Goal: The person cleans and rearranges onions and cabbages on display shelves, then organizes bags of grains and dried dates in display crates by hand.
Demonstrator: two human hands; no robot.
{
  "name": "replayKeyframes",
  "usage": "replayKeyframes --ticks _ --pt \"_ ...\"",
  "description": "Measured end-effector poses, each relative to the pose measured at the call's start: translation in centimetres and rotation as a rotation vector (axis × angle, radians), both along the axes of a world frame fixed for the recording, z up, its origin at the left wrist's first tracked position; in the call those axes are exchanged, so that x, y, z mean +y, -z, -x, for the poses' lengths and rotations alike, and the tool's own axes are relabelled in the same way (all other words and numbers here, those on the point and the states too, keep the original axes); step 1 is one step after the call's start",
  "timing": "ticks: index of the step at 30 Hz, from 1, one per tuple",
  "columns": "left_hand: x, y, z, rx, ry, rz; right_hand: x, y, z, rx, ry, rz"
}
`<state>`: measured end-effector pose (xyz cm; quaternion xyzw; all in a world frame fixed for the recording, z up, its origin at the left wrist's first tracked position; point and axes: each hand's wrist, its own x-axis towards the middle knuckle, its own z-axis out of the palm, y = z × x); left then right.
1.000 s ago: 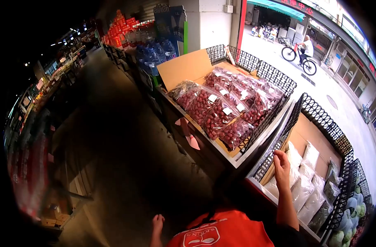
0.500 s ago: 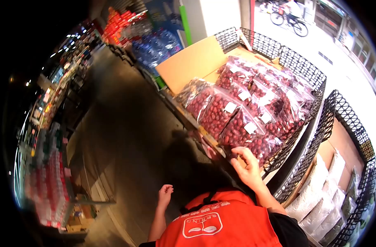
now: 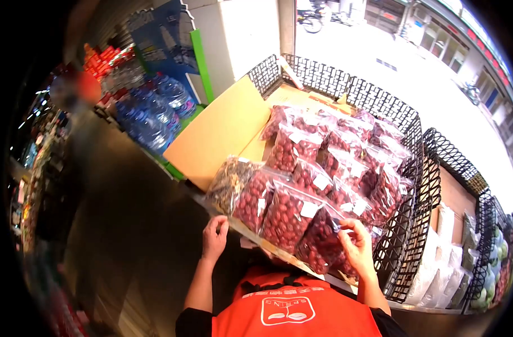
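Clear zip bags of dark red dates (image 3: 293, 216) lie in rows in the display bin. My right hand (image 3: 357, 246) is over the front right bag of dates (image 3: 318, 241), thumb and fingers pinched at its upper edge. White labels show on several bags. My left hand (image 3: 214, 236) hovers by the bin's front edge with its fingers curled in and nothing visible in them. Just beyond it lies a bag of mixed brownish dried goods (image 3: 231, 180).
A cardboard sheet (image 3: 220, 132) stands along the bin's left side, and black plastic mesh (image 3: 380, 92) fences the back and right. Large water bottles (image 3: 150, 112) stand at left. Bags of white goods (image 3: 436, 275) fill the neighbouring bin at right. A bright street lies beyond.
My view has turned toward the bin. My right hand has gone from the bin's front edge onto a bag of dates. My left hand has risen to the bin's front edge.
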<state>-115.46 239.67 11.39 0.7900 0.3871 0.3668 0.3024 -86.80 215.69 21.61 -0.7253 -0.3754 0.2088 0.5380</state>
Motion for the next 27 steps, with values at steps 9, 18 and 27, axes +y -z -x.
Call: replayKeyframes --ticks 9,18,27 --pt "18.8 -2.8 -8.6 0.254 0.391 -0.141 18.1 -3.1 -1.7 -0.251 0.076 0.064" --pt "23.1 -1.2 -13.1 0.683 0.737 -0.042 39.4 2.2 -12.8 -0.612 -0.037 0.296" --pt "24.9 -1.8 -16.2 0.872 0.976 0.103 49.2 8.3 -21.0 -0.654 -0.261 0.832"
